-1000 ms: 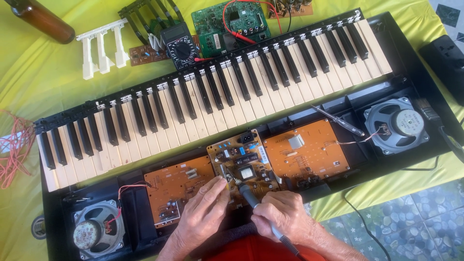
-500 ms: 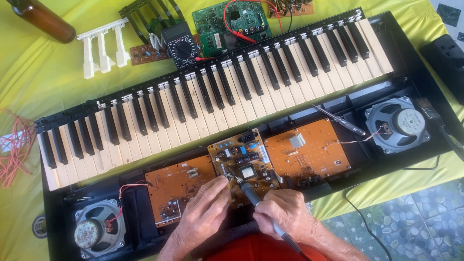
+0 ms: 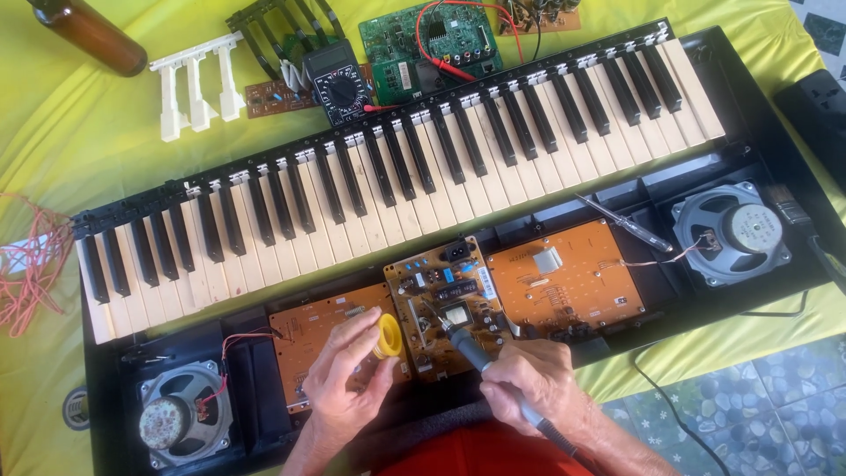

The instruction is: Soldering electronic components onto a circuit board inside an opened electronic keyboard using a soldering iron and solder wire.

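Right hand [image 3: 538,383] grips the grey-handled soldering iron [image 3: 471,353], tip on the brown middle circuit board [image 3: 445,304]; left hand [image 3: 348,379] pinches a yellow solder spool [image 3: 386,336]; soldering underway, keyboard casing open.

Open above the middle circuit board [image 3: 448,304], between left hand [image 3: 345,381] and right hand [image 3: 538,379]. Hemmed ahead by the key row [image 3: 397,185]; flanked outward by speakers [image 3: 183,414]; screwdriver [image 3: 624,222] lying beyond the right hand.
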